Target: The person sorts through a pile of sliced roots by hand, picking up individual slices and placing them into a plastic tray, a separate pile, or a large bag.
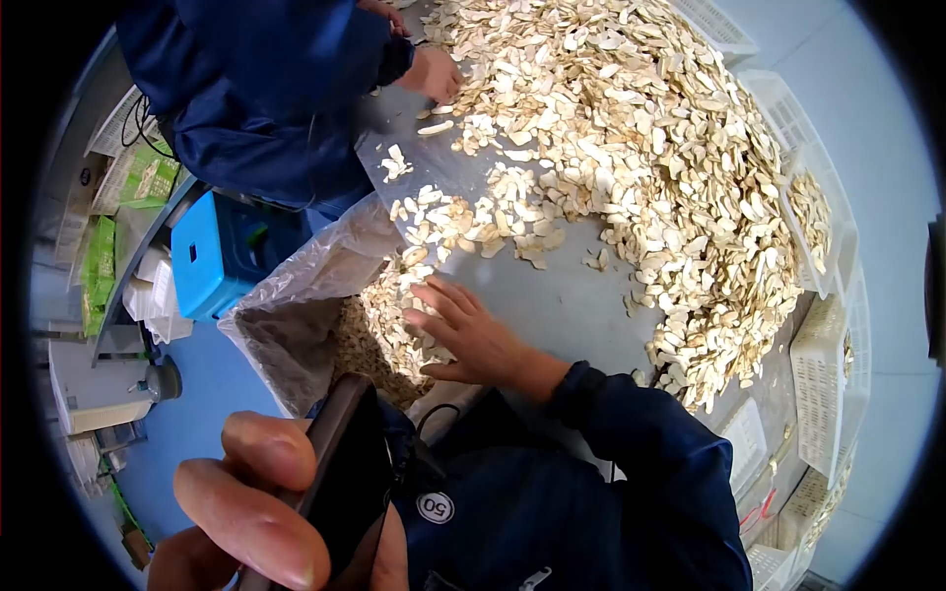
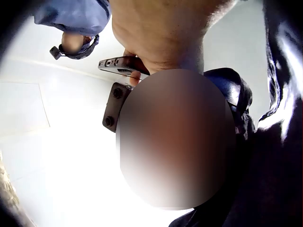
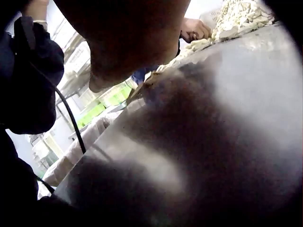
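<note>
Close to the head camera, my left hand (image 1: 251, 507) grips a dark phone (image 1: 340, 473), fingers along one edge and thumb on the other side. The phone (image 2: 122, 65) also shows in the left wrist view, raised near the head. My right hand (image 1: 483, 340) lies palm down with its fingers spread, at the metal table's (image 1: 562, 286) near edge. Its fingertips overlap the pale dried slices (image 1: 379, 330) inside a plastic-lined bag (image 1: 286, 345). In the right wrist view the hand (image 3: 132, 42) is dark and close above the tabletop.
A large heap of slices (image 1: 631, 128) covers the table's far and right side. Another person's hand (image 1: 434, 74) touches its left edge. White perforated baskets (image 1: 818, 384) line the right. A blue stool (image 1: 217, 256) stands left of the bag.
</note>
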A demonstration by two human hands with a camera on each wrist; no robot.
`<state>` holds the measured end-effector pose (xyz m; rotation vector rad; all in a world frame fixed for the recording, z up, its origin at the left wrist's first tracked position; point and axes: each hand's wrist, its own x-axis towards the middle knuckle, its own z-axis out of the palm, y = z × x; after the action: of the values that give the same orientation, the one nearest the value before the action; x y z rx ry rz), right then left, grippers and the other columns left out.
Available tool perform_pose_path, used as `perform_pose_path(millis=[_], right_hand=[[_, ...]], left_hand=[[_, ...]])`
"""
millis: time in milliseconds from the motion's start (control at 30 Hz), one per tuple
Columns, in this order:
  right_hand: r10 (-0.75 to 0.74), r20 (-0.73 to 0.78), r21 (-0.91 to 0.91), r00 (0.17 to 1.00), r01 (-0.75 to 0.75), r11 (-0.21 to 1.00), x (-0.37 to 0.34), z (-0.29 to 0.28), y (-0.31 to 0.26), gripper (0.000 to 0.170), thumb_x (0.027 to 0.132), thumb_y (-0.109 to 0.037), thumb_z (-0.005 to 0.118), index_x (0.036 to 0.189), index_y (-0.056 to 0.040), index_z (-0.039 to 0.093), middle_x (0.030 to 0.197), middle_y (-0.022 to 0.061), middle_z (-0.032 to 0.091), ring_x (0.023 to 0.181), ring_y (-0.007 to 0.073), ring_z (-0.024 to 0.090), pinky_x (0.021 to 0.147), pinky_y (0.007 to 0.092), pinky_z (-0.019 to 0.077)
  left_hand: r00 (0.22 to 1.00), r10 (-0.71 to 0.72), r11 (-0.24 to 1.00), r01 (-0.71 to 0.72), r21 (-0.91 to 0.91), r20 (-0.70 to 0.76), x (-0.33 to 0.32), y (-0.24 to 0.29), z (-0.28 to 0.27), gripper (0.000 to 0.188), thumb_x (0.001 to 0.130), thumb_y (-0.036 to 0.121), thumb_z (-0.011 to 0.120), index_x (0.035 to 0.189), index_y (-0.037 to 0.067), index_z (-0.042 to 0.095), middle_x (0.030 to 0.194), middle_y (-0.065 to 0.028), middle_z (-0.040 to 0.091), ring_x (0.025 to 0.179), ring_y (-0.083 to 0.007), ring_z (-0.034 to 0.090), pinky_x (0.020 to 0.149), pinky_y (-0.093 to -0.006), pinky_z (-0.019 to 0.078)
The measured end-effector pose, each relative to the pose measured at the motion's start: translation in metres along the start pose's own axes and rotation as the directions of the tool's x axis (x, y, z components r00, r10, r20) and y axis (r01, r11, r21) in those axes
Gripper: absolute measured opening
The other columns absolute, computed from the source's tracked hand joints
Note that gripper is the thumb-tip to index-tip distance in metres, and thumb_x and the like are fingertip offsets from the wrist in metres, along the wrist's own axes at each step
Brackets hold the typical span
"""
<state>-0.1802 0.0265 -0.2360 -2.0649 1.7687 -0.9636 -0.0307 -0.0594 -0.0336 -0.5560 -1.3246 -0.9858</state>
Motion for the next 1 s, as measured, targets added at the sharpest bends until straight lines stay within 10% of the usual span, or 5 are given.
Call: perform_pose_path(millis=[200,733,833,933,1000], right_hand=[[0.303,-0.301,-0.280,0.904,-0.387,0.879,0.012,-0.061,0.056,0.064,0.084,-0.027,0.078,0.137,0.0003,0.055,0.151,0.0249,0.044,0.145,0.0441,0.038,0.118,0.0540,0.0331],[0.007,-0.243,-0.184,0.970,-0.054,0.982,0.030,0.007,0.060,0.055,0.089,-0.033,0.075,0.133,-0.0059,0.057,0.142,0.0234,0.051,0.136,0.0455,0.048,0.112,0.0557,0.0413],[0.005,-0.126,-0.167,0.992,-0.026,0.986,0.027,-0.006,0.029,0.044,0.087,-0.024,0.072,0.125,-0.0045,0.060,0.131,0.0187,0.059,0.128,0.0397,0.055,0.110,0.0495,0.0437],[0.047,-0.254,-0.146,0.966,-0.086,0.986,0.012,-0.019,0.067,0.031,0.089,-0.018,0.066,0.117,-0.0059,0.065,0.114,0.0168,0.065,0.114,0.0372,0.061,0.100,0.0439,0.0494],[0.229,-0.271,-0.315,0.935,-0.312,0.896,0.012,-0.081,0.078,0.027,0.089,-0.015,0.064,0.115,-0.0067,0.066,0.108,0.0170,0.064,0.106,0.0373,0.061,0.089,0.0455,0.0520]], left_hand=[[0.990,0.124,0.987,-0.129,-0.100,-0.062,0.008,-0.004,0.001,0.073,0.098,0.026,0.064,0.161,0.041,0.031,0.170,0.0137,0.018,0.133,-0.0414,0.037,0.094,-0.0616,0.0453],[0.951,0.308,0.946,-0.305,0.111,-0.016,0.037,-0.017,-0.005,0.075,0.093,0.033,0.067,0.160,0.039,0.034,0.173,0.0081,0.014,0.104,-0.0477,0.048,0.077,-0.0611,0.0479],[0.970,0.021,0.964,0.044,0.261,-0.243,0.044,0.000,0.011,0.054,0.089,0.023,0.070,0.134,0.032,0.041,0.149,0.0029,0.027,0.100,-0.0402,0.051,0.080,-0.0544,0.0505],[0.762,-0.425,0.798,0.571,0.195,-0.489,0.066,0.058,0.037,0.038,0.081,0.000,0.077,0.096,0.023,0.051,0.113,0.0004,0.050,0.100,-0.0301,0.055,0.095,-0.0468,0.0539],[0.936,-0.103,0.958,0.184,0.219,-0.337,0.057,0.024,0.025,0.046,0.087,0.015,0.072,0.121,0.030,0.045,0.137,0.0015,0.035,0.099,-0.0365,0.052,0.083,-0.0511,0.0513]])
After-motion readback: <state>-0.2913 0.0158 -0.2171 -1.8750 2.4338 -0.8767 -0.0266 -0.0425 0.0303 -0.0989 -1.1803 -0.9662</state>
